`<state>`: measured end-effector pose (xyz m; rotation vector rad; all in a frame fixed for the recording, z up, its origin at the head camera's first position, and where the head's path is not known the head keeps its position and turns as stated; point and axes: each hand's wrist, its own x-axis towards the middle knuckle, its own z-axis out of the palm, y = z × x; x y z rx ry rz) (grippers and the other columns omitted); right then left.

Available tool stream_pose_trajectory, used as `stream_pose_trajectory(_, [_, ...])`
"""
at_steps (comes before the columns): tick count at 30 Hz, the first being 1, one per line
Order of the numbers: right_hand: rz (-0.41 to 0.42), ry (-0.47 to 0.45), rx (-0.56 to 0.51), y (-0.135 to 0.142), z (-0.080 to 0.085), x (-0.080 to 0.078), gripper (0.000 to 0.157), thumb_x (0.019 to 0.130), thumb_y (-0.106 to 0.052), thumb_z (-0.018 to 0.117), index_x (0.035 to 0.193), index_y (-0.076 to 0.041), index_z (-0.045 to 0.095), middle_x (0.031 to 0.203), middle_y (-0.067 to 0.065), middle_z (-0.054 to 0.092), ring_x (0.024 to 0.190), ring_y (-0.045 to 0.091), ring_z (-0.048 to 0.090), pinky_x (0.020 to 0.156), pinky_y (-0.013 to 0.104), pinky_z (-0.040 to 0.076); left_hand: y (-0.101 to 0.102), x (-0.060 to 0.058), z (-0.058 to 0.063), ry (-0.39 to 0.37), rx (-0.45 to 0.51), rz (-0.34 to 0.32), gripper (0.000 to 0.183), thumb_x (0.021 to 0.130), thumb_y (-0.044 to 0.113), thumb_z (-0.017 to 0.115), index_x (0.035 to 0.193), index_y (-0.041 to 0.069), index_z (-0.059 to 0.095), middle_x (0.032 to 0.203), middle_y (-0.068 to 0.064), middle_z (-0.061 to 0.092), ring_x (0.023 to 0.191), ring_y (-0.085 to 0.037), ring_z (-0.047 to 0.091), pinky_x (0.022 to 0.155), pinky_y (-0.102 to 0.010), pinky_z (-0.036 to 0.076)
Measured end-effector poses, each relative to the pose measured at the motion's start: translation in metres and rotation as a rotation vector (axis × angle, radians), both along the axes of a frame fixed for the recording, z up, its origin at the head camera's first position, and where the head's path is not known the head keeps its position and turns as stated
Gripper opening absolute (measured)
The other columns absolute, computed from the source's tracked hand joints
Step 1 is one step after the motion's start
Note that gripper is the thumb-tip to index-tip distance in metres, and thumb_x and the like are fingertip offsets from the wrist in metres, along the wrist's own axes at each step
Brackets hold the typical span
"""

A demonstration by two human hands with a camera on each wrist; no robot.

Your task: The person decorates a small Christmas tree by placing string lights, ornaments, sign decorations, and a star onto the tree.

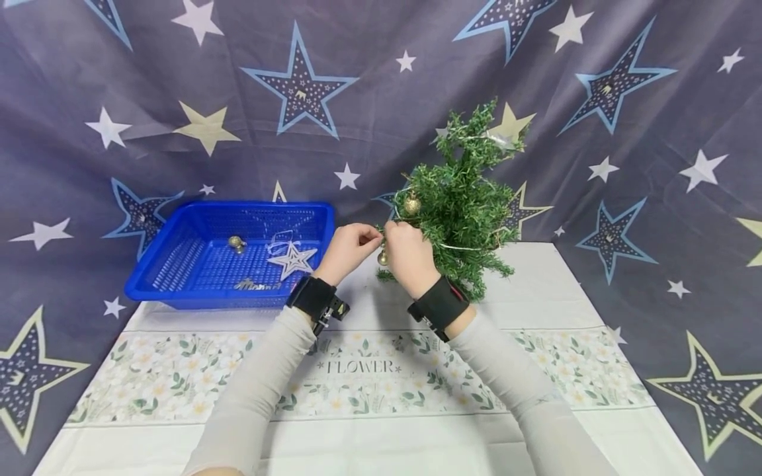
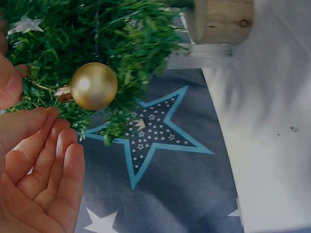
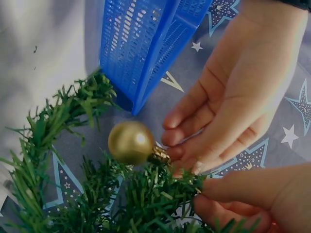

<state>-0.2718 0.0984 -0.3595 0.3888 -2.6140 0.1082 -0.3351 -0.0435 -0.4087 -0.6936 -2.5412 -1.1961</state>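
A gold ball ornament (image 2: 94,86) with a gold cap and thin string hangs at a side branch of the small green Christmas tree (image 1: 464,192). My left hand (image 1: 348,248) comes from the basket side, thumb and forefinger pinched together just above the ball, at its string. Against the tree, my right hand (image 1: 411,254) pinches the string by the branch tip; in the left wrist view the string runs from the cap to its fingertips. The right wrist view shows both hands' fingertips close together beside the ornament's cap. Foliage and fingers hide part of the string.
A blue plastic basket (image 1: 139,281) stands to the left, holding a white star ornament (image 1: 294,261), small gold ornaments (image 1: 236,243) and a silvery lettered piece (image 1: 256,285). Another gold ball (image 1: 412,203) hangs higher on the tree. Behind is a star-patterned curtain (image 1: 369,79).
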Motion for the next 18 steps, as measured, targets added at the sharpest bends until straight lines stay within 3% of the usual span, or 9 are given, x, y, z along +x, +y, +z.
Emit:
stream_pose_trajectory(12, [0.056, -0.006, -0.035, 0.003, -0.003, 0.003, 0.014, 0.096, -0.016, 0.060, 0.084, -0.010, 0.061, 0.070, 0.006, 0.064, 0.050, 0.020, 0.058, 0.039, 0.027, 0.040, 0.002, 0.013, -0.004, -0.022, -0.046, -0.012, 0.015, 0.093, 0.019, 0.062, 0.097, 0.010, 0.074, 0.098, -0.009, 0.073, 0.083, -0.020, 0.070, 0.078, -0.034, 0.057])
stream_pose_trajectory(18, [0.071, -0.004, -0.032, 0.005, -0.003, 0.002, 0.015, 0.098, -0.015, 0.056, 0.085, -0.010, 0.062, 0.069, 0.005, 0.064, 0.049, 0.017, 0.054, 0.037, 0.023, 0.033, -0.002, 0.012, -0.004, 0.013, -0.048, 0.009, 0.016, 0.094, 0.023, 0.063, 0.095, 0.011, 0.074, 0.098, -0.007, 0.073, 0.084, -0.020, 0.069, 0.079, -0.034, 0.056])
